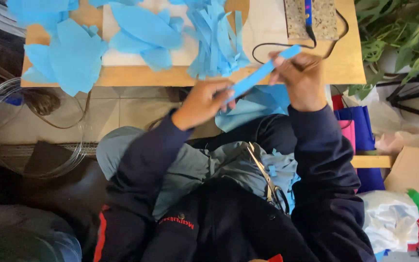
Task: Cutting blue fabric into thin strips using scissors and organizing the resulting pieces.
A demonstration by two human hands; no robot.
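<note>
Both of my hands hold one folded blue paper strip (260, 73) above my lap. My left hand (202, 103) pinches its lower end. My right hand (299, 77) grips its upper part, and the strip's tip sticks out past the fingers toward the table. A larger blue paper sheet (255, 109) hangs just below the hands. Scissors (267, 182) lie on my lap among small blue scraps, untouched.
A wooden table (350, 63) ahead carries cut blue paper shapes (73, 56), a heap of blue strips (217, 41), a speckled block (323, 17) and a black cable (267, 46). Green plants (398, 34) and bags (360, 128) stand to the right, a clear hoop (6, 126) to the left.
</note>
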